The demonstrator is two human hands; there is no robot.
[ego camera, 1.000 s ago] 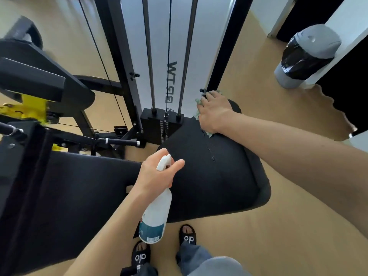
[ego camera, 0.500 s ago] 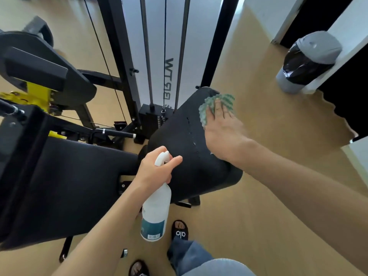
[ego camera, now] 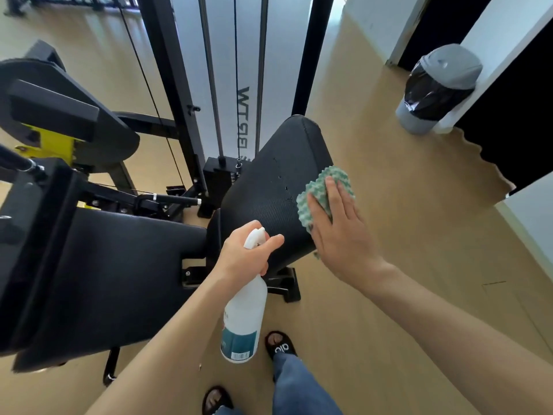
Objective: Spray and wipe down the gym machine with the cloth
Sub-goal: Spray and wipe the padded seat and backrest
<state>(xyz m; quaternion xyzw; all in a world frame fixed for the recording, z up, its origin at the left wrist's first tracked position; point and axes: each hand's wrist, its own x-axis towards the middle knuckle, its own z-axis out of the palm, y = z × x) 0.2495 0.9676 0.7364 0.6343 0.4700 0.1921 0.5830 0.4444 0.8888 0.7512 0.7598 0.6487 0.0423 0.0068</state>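
The gym machine's black seat pad (ego camera: 269, 187) stands in the middle of the view, with the long black back pad (ego camera: 113, 265) to its left. My right hand (ego camera: 338, 232) presses a green and white cloth (ego camera: 317, 190) flat against the seat pad's right side, fingers straight. My left hand (ego camera: 245, 256) grips the neck of a white spray bottle (ego camera: 244, 319), which hangs down in front of the seat pad with its nozzle pointing right.
Behind the seat rise the black frame, guide rods and weight stack (ego camera: 221, 172). A yellow and black arm assembly (ego camera: 57, 127) sits at the left. A grey bin with a black liner (ego camera: 437, 88) stands far right on the wooden floor. My feet (ego camera: 279, 345) are below.
My right hand has wiped the cloth from the seat pad's far edge back along its right side toward me. The view has shifted as I stepped back. The bottle has stayed held.
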